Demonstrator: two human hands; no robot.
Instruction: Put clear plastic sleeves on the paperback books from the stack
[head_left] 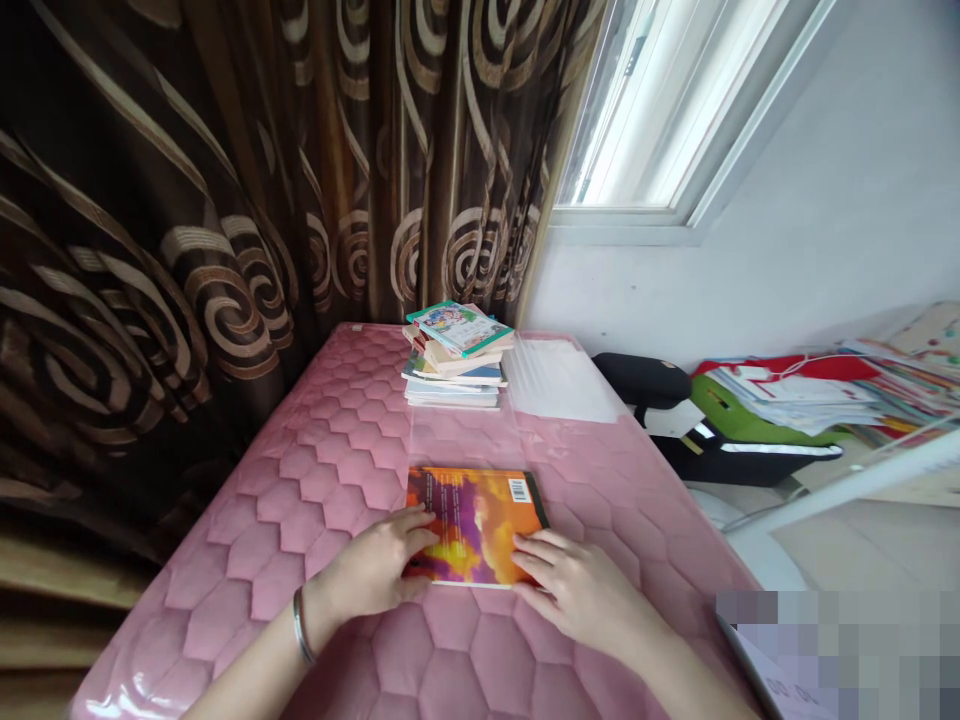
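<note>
Orange and purple, one book (480, 525) lies flat on the pink mattress (289, 500), the left hand (379, 560) resting loosely bent, open fingers on its left end and the right hand (581, 590) slightly spread ones on its right. One stack (459, 368), too overlapped to count, stands well beyond near the far edge, with open mattress between and to the left.

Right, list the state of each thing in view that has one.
Orange book: closed, flat, barcode side up.
Left fingers: touching the book's left side.
Right fingers: touching its right side.
Book stack: uneven, top book askew.
Curtain: hanging in folds.
Window: open or shut, unclear.
</note>
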